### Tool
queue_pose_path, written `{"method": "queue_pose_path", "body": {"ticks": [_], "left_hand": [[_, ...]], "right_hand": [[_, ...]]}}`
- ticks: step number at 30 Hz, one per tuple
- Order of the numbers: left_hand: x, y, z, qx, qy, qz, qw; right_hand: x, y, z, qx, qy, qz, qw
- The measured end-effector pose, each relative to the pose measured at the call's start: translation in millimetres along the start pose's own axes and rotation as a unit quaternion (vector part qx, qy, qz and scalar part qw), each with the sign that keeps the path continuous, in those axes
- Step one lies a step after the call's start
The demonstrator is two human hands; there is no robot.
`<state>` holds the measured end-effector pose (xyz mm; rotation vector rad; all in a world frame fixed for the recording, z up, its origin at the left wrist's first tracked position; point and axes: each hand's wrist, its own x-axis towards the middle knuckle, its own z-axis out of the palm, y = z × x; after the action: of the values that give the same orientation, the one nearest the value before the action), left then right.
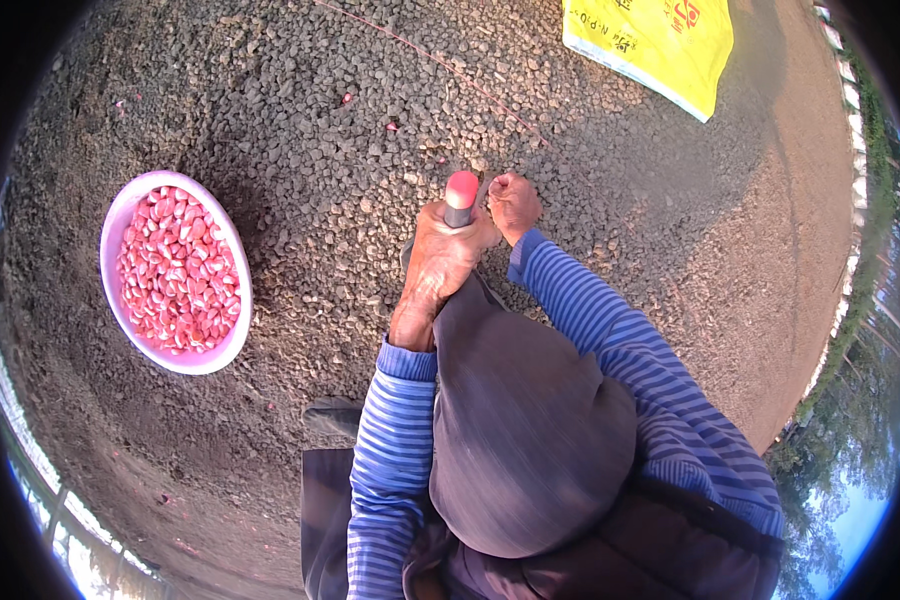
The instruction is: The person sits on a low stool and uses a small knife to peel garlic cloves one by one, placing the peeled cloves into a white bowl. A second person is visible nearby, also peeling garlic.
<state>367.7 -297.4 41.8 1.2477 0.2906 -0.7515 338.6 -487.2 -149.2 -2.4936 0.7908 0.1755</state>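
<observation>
My left hand (444, 251) is wrapped around the upright handle (461, 196) of a hand tool, red at its tip and dark grey below. The tool's working end is mostly hidden behind the hands. Close beside it, my right hand (515, 206) is low over the crumbly soil (330, 187) with its fingers curled in. Whether it pinches something is hidden. Left of my hands, an oval pale pink basin (244, 300) stands on the ground, filled with pink-stained garlic cloves (176, 270).
A thin pink string (435, 58) runs slantwise over the soil ahead of my hands. At the upper right lies a yellow printed sack (649, 49). A few pink bits (391, 127) are scattered on the ground. My knee (525, 420) is raised between my arms.
</observation>
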Motion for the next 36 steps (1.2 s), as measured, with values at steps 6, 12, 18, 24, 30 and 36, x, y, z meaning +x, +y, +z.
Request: {"method": "queue_pose_path", "body": {"ticks": [6, 12, 18, 24, 30, 36], "left_hand": [[-62, 17, -22, -0.058, 0.039, 0.029, 0.997], [-99, 6, -52, -0.083, 0.099, 0.077, 0.989], [-132, -10, -67, -0.069, 0.141, 0.047, 0.986], [-163, -15, -68, -0.042, 0.149, 0.049, 0.987], [-194, -36, -73, -0.087, 0.198, 0.063, 0.974], [-217, -59, -81, -0.013, 0.248, 0.071, 0.966]], "right_hand": [[5, 3, 6, -0.058, 0.007, -0.053, 0.997], [18, -5, 3, -0.155, -0.052, -0.035, 0.986], [21, -15, 5, -0.165, -0.089, -0.024, 0.982], [26, -21, 12, -0.241, -0.069, -0.05, 0.967], [21, -11, 12, -0.209, -0.034, -0.075, 0.974], [25, 4, 11, -0.175, -0.046, -0.072, 0.981]]}}
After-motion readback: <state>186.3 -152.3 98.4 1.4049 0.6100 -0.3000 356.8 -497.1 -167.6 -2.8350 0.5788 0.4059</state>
